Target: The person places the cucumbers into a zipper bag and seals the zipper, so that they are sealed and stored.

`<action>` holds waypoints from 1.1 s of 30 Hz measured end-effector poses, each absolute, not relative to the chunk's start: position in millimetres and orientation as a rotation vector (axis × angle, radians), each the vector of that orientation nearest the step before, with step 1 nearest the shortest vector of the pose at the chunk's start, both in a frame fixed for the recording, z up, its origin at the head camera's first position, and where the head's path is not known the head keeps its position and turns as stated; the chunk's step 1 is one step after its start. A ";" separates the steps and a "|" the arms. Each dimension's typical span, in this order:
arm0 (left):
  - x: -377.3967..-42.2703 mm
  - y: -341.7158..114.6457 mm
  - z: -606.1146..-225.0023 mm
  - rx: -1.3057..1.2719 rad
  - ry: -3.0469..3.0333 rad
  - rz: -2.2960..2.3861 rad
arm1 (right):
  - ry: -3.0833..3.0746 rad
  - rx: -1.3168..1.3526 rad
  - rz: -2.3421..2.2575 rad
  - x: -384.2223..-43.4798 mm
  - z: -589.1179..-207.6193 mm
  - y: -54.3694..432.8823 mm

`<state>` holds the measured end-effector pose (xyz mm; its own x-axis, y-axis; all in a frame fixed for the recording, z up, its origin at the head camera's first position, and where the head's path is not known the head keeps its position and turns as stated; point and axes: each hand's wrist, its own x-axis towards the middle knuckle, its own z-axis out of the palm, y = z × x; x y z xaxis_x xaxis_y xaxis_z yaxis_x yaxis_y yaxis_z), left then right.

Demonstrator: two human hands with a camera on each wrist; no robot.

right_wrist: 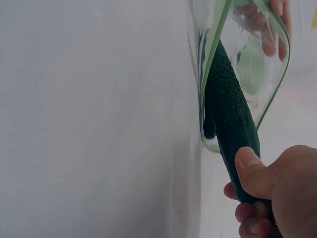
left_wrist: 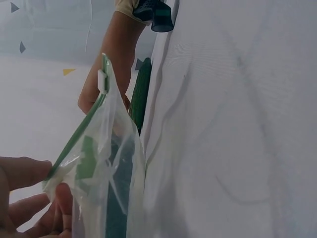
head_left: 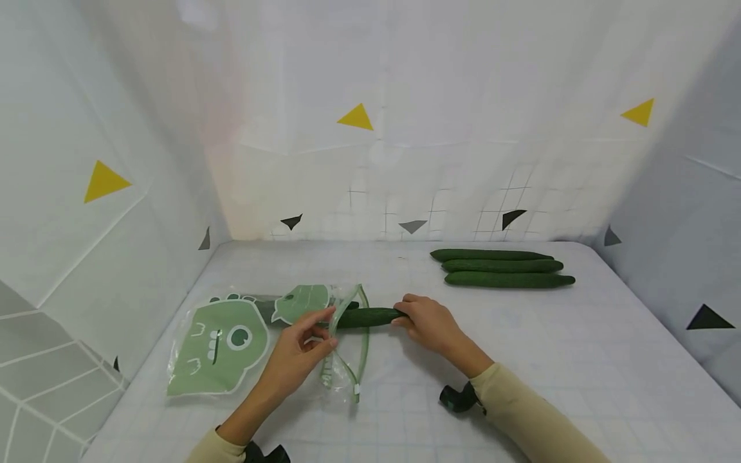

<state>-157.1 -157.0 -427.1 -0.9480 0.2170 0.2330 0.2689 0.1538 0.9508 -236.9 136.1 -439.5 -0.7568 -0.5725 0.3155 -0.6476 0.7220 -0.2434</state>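
A clear zip bag printed with a green cartoon creature lies on its side, its green-edged mouth spread toward the right. My left hand pinches the near rim of that mouth between thumb and fingers. My right hand grips the outer end of a cucumber, whose far part is inside the bag. In the right wrist view, the thumb lies along the cucumber, and the dark end of another cucumber shows beside it within the bag. A white slider sits at one end of the zip.
Three cucumbers lie side by side at the back right of the white-covered table. White fabric walls with yellow and black triangles enclose the back and sides. Black wrist devices are worn near both sleeves.
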 end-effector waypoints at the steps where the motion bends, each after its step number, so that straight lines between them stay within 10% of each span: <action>1: -157.1 -157.2 -427.0 -0.493 -2.355 -1.962 | -2.703 0.974 0.522 -236.8 -439.6 133.6; 33: -157.3 -157.0 -425.7 -0.510 -2.364 -1.985 | -2.683 0.983 0.851 -245.1 -448.4 65.4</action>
<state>-157.3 -157.0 -425.7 -0.9468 0.2385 0.2161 0.2541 0.1418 0.9567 -245.1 65.4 -448.4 -0.7711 -0.5442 0.3306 -0.6352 0.6218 -0.4581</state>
